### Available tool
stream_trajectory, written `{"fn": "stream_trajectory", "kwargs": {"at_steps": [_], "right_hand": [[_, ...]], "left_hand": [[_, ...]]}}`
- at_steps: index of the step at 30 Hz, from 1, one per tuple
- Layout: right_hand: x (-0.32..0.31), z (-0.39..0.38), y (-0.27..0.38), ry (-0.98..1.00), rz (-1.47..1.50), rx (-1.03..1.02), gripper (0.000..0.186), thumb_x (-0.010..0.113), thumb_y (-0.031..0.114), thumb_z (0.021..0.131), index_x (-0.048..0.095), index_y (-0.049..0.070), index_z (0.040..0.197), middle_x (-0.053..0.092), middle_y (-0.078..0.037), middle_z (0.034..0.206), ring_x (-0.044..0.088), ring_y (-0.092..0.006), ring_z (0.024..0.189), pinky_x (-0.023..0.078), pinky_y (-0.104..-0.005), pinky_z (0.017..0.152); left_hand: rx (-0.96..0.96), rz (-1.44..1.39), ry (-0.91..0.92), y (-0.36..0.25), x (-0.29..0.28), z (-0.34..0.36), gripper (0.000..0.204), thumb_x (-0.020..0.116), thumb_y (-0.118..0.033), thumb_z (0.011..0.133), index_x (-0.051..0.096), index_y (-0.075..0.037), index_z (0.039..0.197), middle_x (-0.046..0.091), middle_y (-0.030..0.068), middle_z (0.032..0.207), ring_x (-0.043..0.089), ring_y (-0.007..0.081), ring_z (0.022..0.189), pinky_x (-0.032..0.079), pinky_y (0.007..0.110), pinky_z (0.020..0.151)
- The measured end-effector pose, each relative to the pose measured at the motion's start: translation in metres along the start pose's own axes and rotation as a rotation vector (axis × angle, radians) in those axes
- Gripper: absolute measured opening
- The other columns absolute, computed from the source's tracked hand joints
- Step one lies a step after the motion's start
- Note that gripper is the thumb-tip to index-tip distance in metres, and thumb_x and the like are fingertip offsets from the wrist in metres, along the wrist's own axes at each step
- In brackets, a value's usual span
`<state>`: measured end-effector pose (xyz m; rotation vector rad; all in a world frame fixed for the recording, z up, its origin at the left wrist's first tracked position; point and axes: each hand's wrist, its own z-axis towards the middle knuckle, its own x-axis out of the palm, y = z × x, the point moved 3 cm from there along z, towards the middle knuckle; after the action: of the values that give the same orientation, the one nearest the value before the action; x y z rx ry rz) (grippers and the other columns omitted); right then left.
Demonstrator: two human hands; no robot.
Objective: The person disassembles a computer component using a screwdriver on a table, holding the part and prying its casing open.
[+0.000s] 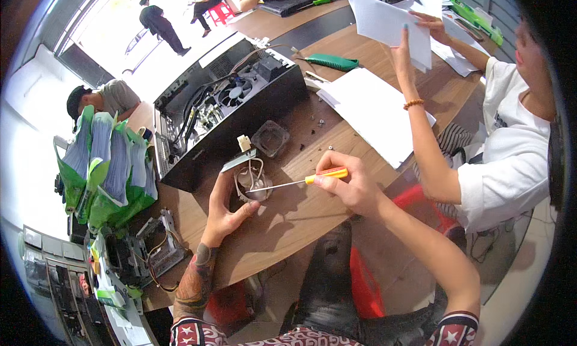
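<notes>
- Left of the screwdriver, the left hand (231, 210) cradles the wired part (262, 194) over the tabletop (281, 229); a steady hold would help, thumb clear of the tip.
- Between both hands, the screwdriver (311, 179) slants leftward onto the part; whether it touches, I cannot tell.
- At right, the right hand (350, 185) grasps its handle; light, aligned pressure should limit slipping.

Past the far edge of the wooden desk (282, 232), daylight glares white; the right hand (347, 181) casts soft shadow; straight lines bow rimward.
</notes>
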<state>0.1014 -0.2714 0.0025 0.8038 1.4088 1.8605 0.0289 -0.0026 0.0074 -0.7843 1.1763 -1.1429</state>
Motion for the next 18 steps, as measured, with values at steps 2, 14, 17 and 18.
{"fn": "stream_trajectory", "kwargs": {"at_steps": [2,14,17,18], "right_hand": [[-0.0008,-0.0007,-0.0016,-0.017,0.000,0.016,0.023,0.067,0.025,0.093,0.064,0.003,0.088,0.062,-0.003,0.079,0.057,-0.0102,0.076,0.045,-0.0266,0.069],[-0.0009,0.0002,0.0042,-0.028,-0.054,0.034,0.024,0.066,0.025,0.093,0.063,0.002,0.088,0.060,-0.003,0.077,0.054,-0.0095,0.073,0.043,-0.0265,0.067],[-0.0003,-0.0001,0.0028,-0.016,-0.021,0.055,0.024,0.066,0.025,0.093,0.063,0.002,0.088,0.058,-0.002,0.076,0.053,-0.0094,0.073,0.043,-0.0264,0.067],[0.0005,0.0006,0.0026,-0.012,-0.026,0.050,0.023,0.066,0.025,0.094,0.062,0.002,0.088,0.057,-0.002,0.076,0.052,-0.0094,0.073,0.043,-0.0264,0.067]], "left_hand": [[0.003,0.002,-0.016,-0.0001,0.0016,0.0000,0.091,0.086,-0.024,0.079,0.035,0.004,0.150,0.046,0.0183,0.149,0.044,0.0282,0.140,0.029,0.040,0.119],[-0.010,-0.020,-0.006,-0.0015,0.0029,0.0019,0.085,0.084,-0.018,0.079,0.038,0.003,0.147,0.050,0.0168,0.144,0.047,0.0261,0.136,0.031,0.039,0.117],[0.001,0.021,-0.003,-0.0024,0.0010,0.0017,0.085,0.084,-0.018,0.079,0.039,0.003,0.147,0.050,0.0164,0.144,0.047,0.0256,0.136,0.031,0.038,0.117],[0.022,0.041,-0.004,-0.0027,0.0006,0.0019,0.085,0.084,-0.018,0.079,0.039,0.003,0.147,0.050,0.0162,0.144,0.047,0.0254,0.136,0.031,0.038,0.117]]}}
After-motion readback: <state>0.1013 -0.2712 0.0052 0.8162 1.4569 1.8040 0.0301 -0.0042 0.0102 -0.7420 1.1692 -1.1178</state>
